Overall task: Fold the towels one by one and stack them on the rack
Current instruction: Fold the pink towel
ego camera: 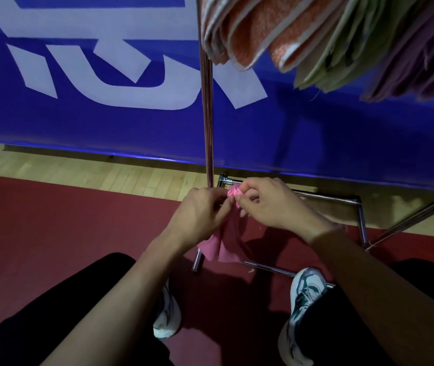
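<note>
A small pink towel (223,247) hangs down between my hands, bunched at its top edge. My left hand (200,215) and my right hand (271,202) both pinch that bunched top, fingertips nearly touching, above the base of the metal rack (208,114). At the top right, several folded towels hang over the rack: orange ones (258,30), pale green ones (342,48) and purple ones (421,62).
The rack's chrome base frame (361,220) lies on the red floor mat (52,233), with wooden flooring behind. A blue banner (105,114) with white lettering stands just beyond. My two shoes (305,291) are planted close to the frame.
</note>
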{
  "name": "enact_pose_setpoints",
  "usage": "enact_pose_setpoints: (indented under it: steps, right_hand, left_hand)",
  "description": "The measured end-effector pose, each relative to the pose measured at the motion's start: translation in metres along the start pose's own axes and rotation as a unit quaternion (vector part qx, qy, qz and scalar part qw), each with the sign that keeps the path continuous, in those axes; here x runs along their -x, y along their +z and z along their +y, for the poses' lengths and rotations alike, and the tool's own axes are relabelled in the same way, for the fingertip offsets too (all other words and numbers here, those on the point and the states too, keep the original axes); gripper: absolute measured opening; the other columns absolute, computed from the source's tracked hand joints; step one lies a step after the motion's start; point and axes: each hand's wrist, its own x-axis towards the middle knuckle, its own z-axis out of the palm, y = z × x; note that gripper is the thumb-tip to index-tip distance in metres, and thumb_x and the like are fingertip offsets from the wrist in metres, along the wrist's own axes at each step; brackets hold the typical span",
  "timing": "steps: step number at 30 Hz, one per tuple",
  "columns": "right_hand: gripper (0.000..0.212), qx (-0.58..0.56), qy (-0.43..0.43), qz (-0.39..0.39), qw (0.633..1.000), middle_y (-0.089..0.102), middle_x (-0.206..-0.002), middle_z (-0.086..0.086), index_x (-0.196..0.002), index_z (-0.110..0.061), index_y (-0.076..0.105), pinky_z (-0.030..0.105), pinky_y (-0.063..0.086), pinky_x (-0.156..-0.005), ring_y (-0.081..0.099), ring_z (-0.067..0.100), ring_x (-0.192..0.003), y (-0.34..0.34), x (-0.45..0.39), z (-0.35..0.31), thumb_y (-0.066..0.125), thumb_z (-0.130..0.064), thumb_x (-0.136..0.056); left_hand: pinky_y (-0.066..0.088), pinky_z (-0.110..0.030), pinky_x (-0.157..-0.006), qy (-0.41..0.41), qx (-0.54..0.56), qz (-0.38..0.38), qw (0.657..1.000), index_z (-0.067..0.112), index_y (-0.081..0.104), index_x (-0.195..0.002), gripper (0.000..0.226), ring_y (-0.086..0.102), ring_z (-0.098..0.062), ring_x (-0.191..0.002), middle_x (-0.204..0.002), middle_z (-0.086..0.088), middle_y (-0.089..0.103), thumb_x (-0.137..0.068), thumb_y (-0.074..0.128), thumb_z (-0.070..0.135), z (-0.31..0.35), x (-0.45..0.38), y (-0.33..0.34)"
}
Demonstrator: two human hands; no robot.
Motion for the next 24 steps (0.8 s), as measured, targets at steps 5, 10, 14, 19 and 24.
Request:
enact_pose_setpoints:
  steps: [5,10,14,19,24]
  right_hand:
    - [0.018,0.008,0.025,0.009,1.0,0.074,-0.065,-0.013,-0.082,-0.023,0.063,0.035,0.059,-0.075,0.071,0.004,-0.066,0.001,-0.004,-0.001,0.059,-0.033,-0.096]
    - [0.016,0.037,0.06,0.017,0.997,0.073,-0.062,-0.016,-0.082,-0.02,0.064,0.027,0.054,-0.064,0.066,-0.006,-0.06,-0.001,-0.009,0.0,0.061,-0.03,-0.093]
    - [0.017,0.018,0.054,0.01,0.998,0.074,-0.065,-0.014,-0.098,-0.024,0.051,0.032,0.056,-0.072,0.07,0.0,-0.069,0.001,-0.008,0.0,0.06,-0.038,-0.094]
    - [0.021,0.014,-0.023,-0.008,1.0,0.073,-0.069,-0.005,-0.112,-0.032,0.039,0.045,0.057,-0.073,0.069,0.014,-0.066,0.001,-0.004,0.001,0.055,-0.03,-0.099]
    - [0.012,0.009,-0.012,-0.041,0.999,0.075,-0.068,-0.009,-0.106,-0.028,0.06,0.036,0.059,-0.077,0.071,0.0,-0.069,-0.005,-0.006,0.0,0.054,-0.021,-0.099]
  left_hand:
    - [0.039,-0.039,-0.052,-0.015,-0.002,0.027,1.0,0.015,0.065,-0.08,0.04,0.051,-0.02,-0.052,-0.057,-0.002,0.058,-0.106,0.049,0.042,0.002,-0.001,0.005]
    - [0.045,-0.04,-0.052,-0.047,-0.006,0.056,0.997,0.018,0.067,-0.081,0.047,0.056,-0.018,-0.054,-0.059,0.002,0.06,-0.106,0.046,0.052,0.004,-0.002,0.007]
    - [0.053,-0.044,-0.056,-0.051,-0.086,0.037,0.994,0.026,0.064,-0.092,0.049,0.066,-0.027,-0.064,-0.069,-0.001,0.067,-0.102,0.032,0.062,0.004,0.001,0.017]
    - [0.051,-0.046,-0.057,-0.049,-0.087,0.009,0.995,0.025,0.059,-0.094,0.047,0.063,-0.033,-0.064,-0.069,-0.003,0.064,-0.1,0.029,0.06,0.004,0.001,0.021]
    - [0.046,-0.04,-0.052,-0.07,-0.102,0.039,0.992,0.027,0.053,-0.088,0.04,0.062,-0.032,-0.063,-0.066,-0.001,0.063,-0.104,0.032,0.057,0.012,0.004,0.017]
